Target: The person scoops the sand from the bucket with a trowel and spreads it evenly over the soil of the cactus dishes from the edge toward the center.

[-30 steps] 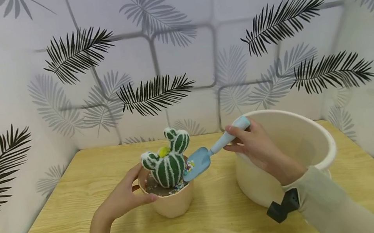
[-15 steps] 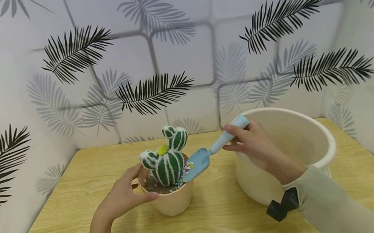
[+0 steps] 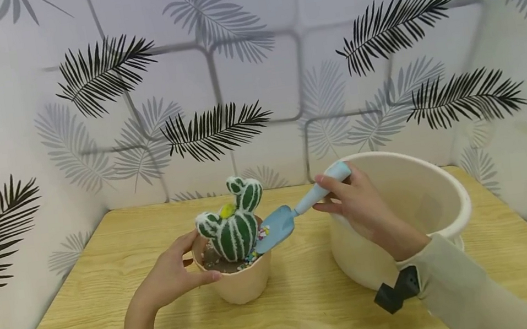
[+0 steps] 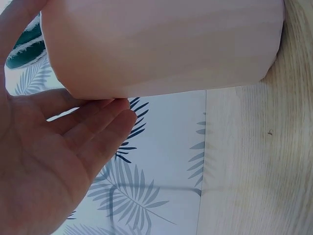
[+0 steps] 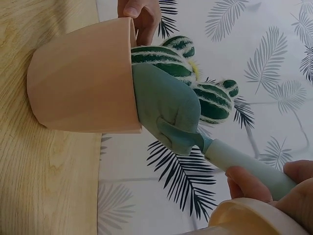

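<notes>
Peach-coloured, rounded smooth-walled pot (image 3: 243, 288): upright on the pale wood-grain table (image 3: 307, 309), near seven o'clock in the head view. Planted in it, a green, fuzzy white-striped cactus (image 3: 234, 238); small multicoloured pebbles (image 3: 250, 262) lie at its foot toward four o'clock.

Left hand (image 3: 173, 273) spread wide, holding the pot between thumb on the near rim and fingers toward ten o'clock. Right hand (image 3: 360, 201) wrapped round the handle of a light-blue scoop-shaped trowel (image 3: 305, 203), blade sloping down across the pot's rim at three o'clock, a few pebbles on it.

Risks, as judged. Blade sits on the rim line: tipped too fast or drawn back early, pebbles could fall outside and scatter on the table. Pushed inward, its edge could nudge the cactus loose; contact there I cannot tell. Leaning hard on the rim could tip the pot if the left hand slackens. Right forearm crosses the cream, wide-mouthed tub (image 3: 355, 252) at four o'clock; a low elbow could knock it.
</notes>
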A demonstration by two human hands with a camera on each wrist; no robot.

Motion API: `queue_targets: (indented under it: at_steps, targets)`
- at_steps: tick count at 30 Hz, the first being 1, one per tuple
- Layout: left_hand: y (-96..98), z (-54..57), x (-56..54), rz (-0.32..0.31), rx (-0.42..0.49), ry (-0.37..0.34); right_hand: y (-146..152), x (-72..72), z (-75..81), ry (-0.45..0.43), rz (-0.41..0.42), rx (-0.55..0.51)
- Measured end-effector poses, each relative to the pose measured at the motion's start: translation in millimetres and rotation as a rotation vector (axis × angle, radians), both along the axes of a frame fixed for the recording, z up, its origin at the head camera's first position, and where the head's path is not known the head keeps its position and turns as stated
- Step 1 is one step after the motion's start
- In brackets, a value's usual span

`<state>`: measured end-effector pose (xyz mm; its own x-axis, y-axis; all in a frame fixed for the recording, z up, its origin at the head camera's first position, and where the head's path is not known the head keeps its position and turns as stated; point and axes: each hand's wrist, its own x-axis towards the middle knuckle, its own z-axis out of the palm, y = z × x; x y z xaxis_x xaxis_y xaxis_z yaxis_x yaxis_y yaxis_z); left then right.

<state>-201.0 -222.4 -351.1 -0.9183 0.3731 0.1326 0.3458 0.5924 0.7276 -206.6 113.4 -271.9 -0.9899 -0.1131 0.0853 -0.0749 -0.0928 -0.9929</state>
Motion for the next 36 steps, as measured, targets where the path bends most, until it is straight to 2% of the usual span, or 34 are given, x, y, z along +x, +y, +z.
queue_targets:
  at_steps: [10,20,36]
  targets:
    - [-0.2,-2.7,1.4,0.003,0.012,-0.003,-1.0,-0.5,-1.1,-0.014,-0.001,0.007]
    - [0.9,-0.1,1.5,0.01,0.005,-0.007,-2.3,0.0,1.2,-0.02,-0.027,0.009]
    - [5.7,2.6,-0.3,0.071,-0.056,0.01,-1.2,0.9,0.3,-0.023,-0.034,-0.005]
